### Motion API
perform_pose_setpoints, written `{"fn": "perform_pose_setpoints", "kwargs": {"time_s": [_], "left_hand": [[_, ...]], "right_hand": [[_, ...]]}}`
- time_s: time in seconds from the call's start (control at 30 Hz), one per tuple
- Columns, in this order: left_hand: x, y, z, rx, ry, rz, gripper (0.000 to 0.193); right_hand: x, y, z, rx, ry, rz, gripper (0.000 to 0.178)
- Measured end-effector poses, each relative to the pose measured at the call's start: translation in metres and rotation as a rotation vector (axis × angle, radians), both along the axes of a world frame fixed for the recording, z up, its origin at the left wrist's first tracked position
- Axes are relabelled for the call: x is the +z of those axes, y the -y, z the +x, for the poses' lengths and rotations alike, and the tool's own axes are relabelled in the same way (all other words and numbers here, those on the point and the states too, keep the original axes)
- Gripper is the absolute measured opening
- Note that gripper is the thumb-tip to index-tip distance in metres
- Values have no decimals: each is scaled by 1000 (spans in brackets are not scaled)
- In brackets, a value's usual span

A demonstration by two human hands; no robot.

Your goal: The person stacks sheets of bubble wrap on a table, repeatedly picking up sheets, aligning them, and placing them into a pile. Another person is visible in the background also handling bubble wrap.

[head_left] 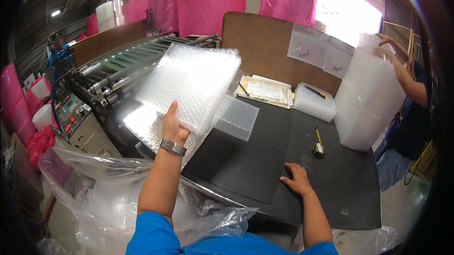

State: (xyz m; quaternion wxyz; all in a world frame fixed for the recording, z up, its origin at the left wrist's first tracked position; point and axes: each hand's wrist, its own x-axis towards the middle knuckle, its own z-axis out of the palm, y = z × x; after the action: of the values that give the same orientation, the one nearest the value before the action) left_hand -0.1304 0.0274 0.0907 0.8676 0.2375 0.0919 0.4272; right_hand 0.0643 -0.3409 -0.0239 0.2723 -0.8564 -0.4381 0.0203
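My left hand grips a stack of clear bubble wrap sheets by its near edge, thumb on top. The stack is raised and tilted over the table's left side, in front of the machine. Under and beside it, a single bubble wrap sheet lies on the black table mat. My right hand rests on the mat, fingers stretched out and holding nothing. Beyond it is a yellow and black tape measure, its blade partly pulled out.
A stack of bubble wrap with a cutter knife on it stands beside a clipboard of papers. At right, a co-worker's hands touch a tall bubble wrap pile. A roller machine adjoins the table; a plastic bag sits below left.
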Motion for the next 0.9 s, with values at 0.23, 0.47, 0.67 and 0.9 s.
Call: {"fn": "perform_pose_setpoints", "kwargs": {"time_s": [0.23, 0.47, 0.67, 0.9], "left_hand": [[19, 27, 11, -68, 94, -161, 49], [31, 37, 27, -81, 256, -297, 48], [35, 48, 36, -90, 264, -281, 48], [31, 52, 43, -131, 261, -249, 47]], "right_hand": [[-1, 1, -1, 1, 71, -4, 58], [-3, 2, 1, 1, 21, -11, 60], [2, 2, 0, 13, 1, -12, 59], [4, 3, -2, 25, -7, 4, 59]]}}
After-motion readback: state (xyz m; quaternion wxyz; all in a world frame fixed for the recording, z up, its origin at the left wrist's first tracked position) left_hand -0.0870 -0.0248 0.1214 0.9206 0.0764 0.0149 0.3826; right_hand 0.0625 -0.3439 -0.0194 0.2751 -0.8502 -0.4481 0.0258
